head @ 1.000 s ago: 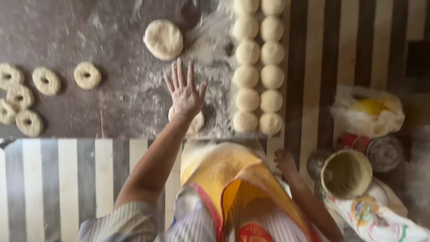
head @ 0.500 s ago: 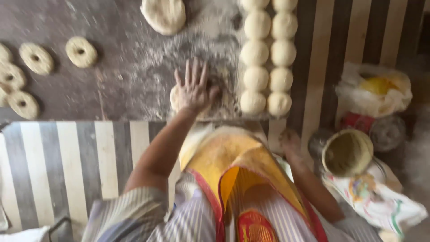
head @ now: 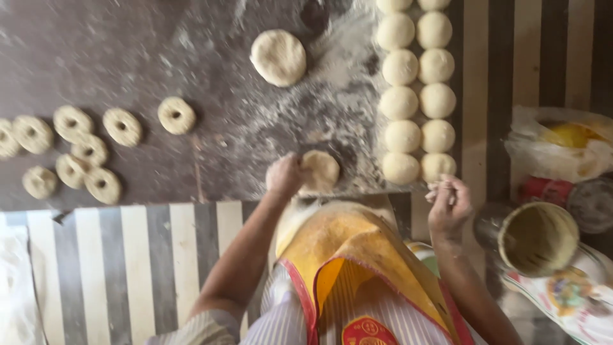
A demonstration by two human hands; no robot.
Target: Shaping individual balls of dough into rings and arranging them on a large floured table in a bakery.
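dough disc (head: 321, 171) lies on the floured desk (head: 191, 57) at its near edge, left hand (head: 285, 176) with fingers curled on its rim to press it; right hand (head: 449, 204) hovers, fingers pinched together, beside the dough balls (head: 418, 102); rings (head: 70, 150) lie far left.

head view, steeply downward, floured board (head: 159, 51) near
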